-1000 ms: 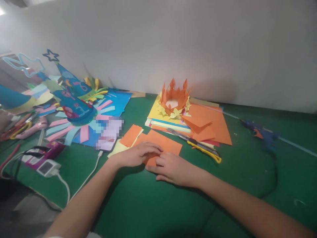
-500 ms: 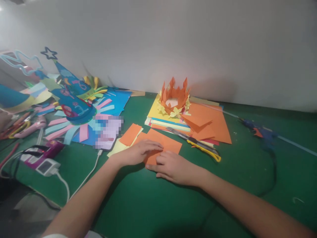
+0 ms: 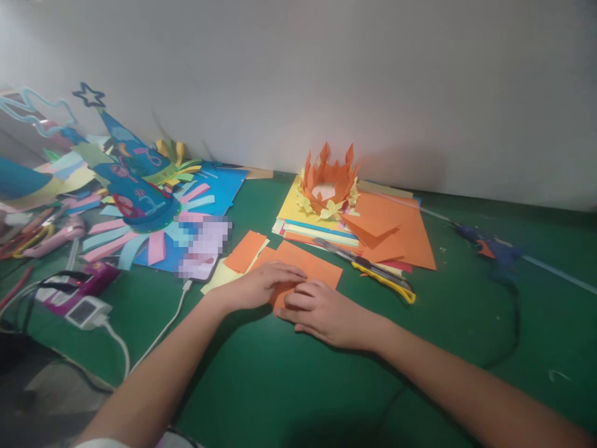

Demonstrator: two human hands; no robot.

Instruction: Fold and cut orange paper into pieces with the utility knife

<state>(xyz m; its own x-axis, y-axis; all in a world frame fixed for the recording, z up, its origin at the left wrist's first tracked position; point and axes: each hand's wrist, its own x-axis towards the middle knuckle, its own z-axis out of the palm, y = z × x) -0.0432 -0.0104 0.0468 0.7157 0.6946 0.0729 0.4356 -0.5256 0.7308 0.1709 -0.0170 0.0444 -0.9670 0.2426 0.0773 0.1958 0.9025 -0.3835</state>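
Both of my hands rest on an orange paper sheet (image 3: 311, 264) lying on the green table (image 3: 289, 386). My left hand (image 3: 260, 285) lies flat on the sheet's near left part, fingers stretched out and pressing down. My right hand (image 3: 321, 311) meets it from the right, fingers curled and pressed onto the sheet's near edge. A smaller orange piece (image 3: 246, 251) lies just left of the sheet, on top of a pale yellow piece (image 3: 219, 279).
Behind stands an orange paper crown (image 3: 326, 183) on a stack of coloured sheets (image 3: 396, 233), with a yellow utility knife (image 3: 373, 272) beside it. A blue glue gun (image 3: 489, 249) lies right. Left are a blue cone hat (image 3: 135, 180), a phone (image 3: 203, 249), a cable (image 3: 158, 339) and a charger (image 3: 86, 311).
My right hand has slid slightly left and its fingers have closed in toward my left hand on the sheet. The view has shifted a little.
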